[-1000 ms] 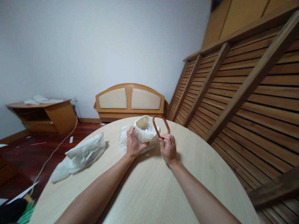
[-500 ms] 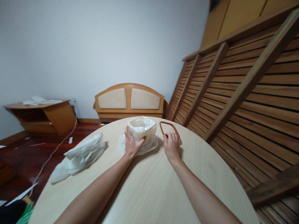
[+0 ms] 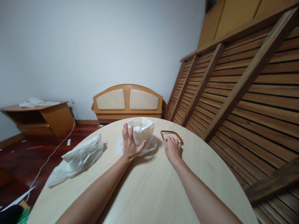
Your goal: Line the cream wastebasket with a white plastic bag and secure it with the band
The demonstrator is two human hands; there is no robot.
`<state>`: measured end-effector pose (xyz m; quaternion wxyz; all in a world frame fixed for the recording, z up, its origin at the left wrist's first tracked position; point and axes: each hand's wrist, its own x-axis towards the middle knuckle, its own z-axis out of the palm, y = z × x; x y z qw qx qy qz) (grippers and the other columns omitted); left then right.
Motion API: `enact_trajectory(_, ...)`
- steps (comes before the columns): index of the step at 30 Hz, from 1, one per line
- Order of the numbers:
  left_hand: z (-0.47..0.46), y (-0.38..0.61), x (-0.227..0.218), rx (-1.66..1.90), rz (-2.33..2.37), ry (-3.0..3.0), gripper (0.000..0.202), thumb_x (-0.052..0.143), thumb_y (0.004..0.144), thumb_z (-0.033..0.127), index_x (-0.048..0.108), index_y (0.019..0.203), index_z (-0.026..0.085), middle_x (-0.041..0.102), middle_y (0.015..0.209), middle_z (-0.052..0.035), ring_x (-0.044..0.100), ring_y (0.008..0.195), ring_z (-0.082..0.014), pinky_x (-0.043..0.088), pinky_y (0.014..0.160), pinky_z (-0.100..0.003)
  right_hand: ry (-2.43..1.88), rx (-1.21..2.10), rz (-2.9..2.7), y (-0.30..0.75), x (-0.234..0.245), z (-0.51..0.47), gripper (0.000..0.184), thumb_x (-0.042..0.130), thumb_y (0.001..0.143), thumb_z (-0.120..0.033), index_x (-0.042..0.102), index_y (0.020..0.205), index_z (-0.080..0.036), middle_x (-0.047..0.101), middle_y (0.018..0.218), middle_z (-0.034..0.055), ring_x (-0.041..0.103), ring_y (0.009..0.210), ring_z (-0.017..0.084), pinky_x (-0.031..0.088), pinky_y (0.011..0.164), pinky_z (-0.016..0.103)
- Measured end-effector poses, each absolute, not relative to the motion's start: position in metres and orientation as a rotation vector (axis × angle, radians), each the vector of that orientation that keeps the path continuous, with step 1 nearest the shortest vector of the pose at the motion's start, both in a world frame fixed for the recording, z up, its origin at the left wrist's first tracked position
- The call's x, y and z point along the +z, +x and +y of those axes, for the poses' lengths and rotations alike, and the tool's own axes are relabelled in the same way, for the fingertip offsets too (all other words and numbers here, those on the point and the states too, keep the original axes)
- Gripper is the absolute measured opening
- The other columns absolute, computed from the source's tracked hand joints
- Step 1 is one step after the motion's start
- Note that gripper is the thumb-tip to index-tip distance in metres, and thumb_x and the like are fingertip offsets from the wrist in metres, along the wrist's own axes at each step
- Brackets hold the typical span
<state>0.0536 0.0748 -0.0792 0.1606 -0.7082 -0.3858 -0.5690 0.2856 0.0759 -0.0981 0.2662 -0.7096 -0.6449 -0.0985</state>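
A small bin (image 3: 147, 133) lined with a thin white plastic bag stands upright on the table, the bag's loose edge spread around its base. White crumpled material shows inside it. My left hand (image 3: 131, 146) is in front of the bin's left side, its fingers spread and thumb out; whether it touches the bin I cannot tell. To the right, the fingers of my right hand (image 3: 173, 149) are closed on the near side of a brown rectangular ring frame (image 3: 171, 131) with rounded corners. The frame lies low at the tabletop, partly hidden by those fingers.
A crumpled white plastic bag (image 3: 80, 157) lies at the left of the round wooden table (image 3: 144, 189). Beyond are a padded headboard (image 3: 127, 99) and a low cabinet (image 3: 49, 119). A slatted wooden panel (image 3: 224, 102) leans along the right. A white cable (image 3: 53, 152) crosses the floor.
My left hand has let go of the bin's rim and its fingers have straightened. My right hand has brought the brown frame slightly down and nearer.
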Motion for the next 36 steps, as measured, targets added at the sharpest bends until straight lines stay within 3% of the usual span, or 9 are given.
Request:
enact_trajectory(5, 0.073, 0.057, -0.079, -1.542, -1.047, -2.034, 0.066, 0.057, 0.091, 0.021, 0.029, 0.15, 0.029, 0.026, 0.158, -0.0164, 0.023, 0.15, -0.034, 0.027, 0.116, -0.063, -1.984, -0.239, -1.786, 0.288, -0.1, 0.075, 0.016, 0.05, 0.099, -0.026, 0.065, 0.098, -0.019, 0.068, 0.109, 0.0133, 0.054, 0.105, 0.029, 0.037, 0.084, 0.041)
enact_trajectory(11, 0.076, 0.058, -0.081, -1.568, -1.032, -2.031, 0.052, 0.053, 0.094, 0.018, 0.039, 0.142, 0.027, 0.044, 0.146, -0.0142, 0.035, 0.143, -0.0308, 0.035, 0.114, -0.058, -2.03, -0.258, -1.827, 0.291, -0.097, 0.073, 0.016, 0.051, 0.098, -0.025, 0.065, 0.099, -0.017, 0.067, 0.109, 0.0155, 0.054, 0.106, 0.031, 0.04, 0.081, 0.041)
enact_trajectory(18, 0.073, 0.059, -0.077, -1.571, -1.028, -2.025, 0.051, 0.052, 0.094, 0.017, 0.038, 0.142, 0.026, 0.045, 0.144, -0.0143, 0.035, 0.143, -0.0313, 0.037, 0.113, -0.058, -2.007, -0.32, -1.912, 0.275, -0.089, 0.061, 0.02, 0.051, 0.094, -0.017, 0.066, 0.107, -0.014, 0.065, 0.111, 0.0194, 0.055, 0.105, 0.031, 0.042, 0.081, 0.041)
enact_trajectory(22, 0.072, 0.059, -0.077, -1.564, -1.035, -2.032, 0.051, 0.052, 0.094, 0.017, 0.038, 0.142, 0.026, 0.044, 0.144, -0.0144, 0.034, 0.143, -0.032, 0.037, 0.113, -0.059, -2.031, -0.302, -1.908, 0.265, -0.088, 0.054, 0.03, 0.056, 0.093, -0.031, 0.066, 0.112, -0.01, 0.065, 0.112, 0.0228, 0.055, 0.108, 0.035, 0.042, 0.082, 0.043)
enact_trajectory(29, 0.074, 0.058, -0.08, -1.566, -1.045, -2.053, 0.053, 0.051, 0.093, 0.016, 0.038, 0.143, 0.026, 0.043, 0.146, -0.0142, 0.033, 0.143, -0.0318, 0.035, 0.114, -0.058, -2.091, -0.21, -1.848, 0.282, -0.09, 0.065, 0.064, 0.049, 0.092, -0.056, 0.059, 0.13, -0.005, 0.062, 0.127, 0.0255, 0.052, 0.117, 0.038, 0.036, 0.094, 0.05)
enact_trajectory(36, 0.074, 0.057, -0.08, -1.579, -1.041, -2.057, 0.051, 0.051, 0.093, 0.015, 0.039, 0.141, 0.025, 0.043, 0.145, -0.0141, 0.033, 0.143, -0.0317, 0.036, 0.114, -0.058, -2.11, -0.099, -1.763, 0.301, -0.099, 0.078, 0.077, 0.046, 0.092, -0.059, 0.047, 0.143, -0.001, 0.051, 0.142, 0.0267, 0.044, 0.128, 0.04, 0.035, 0.099, 0.054)
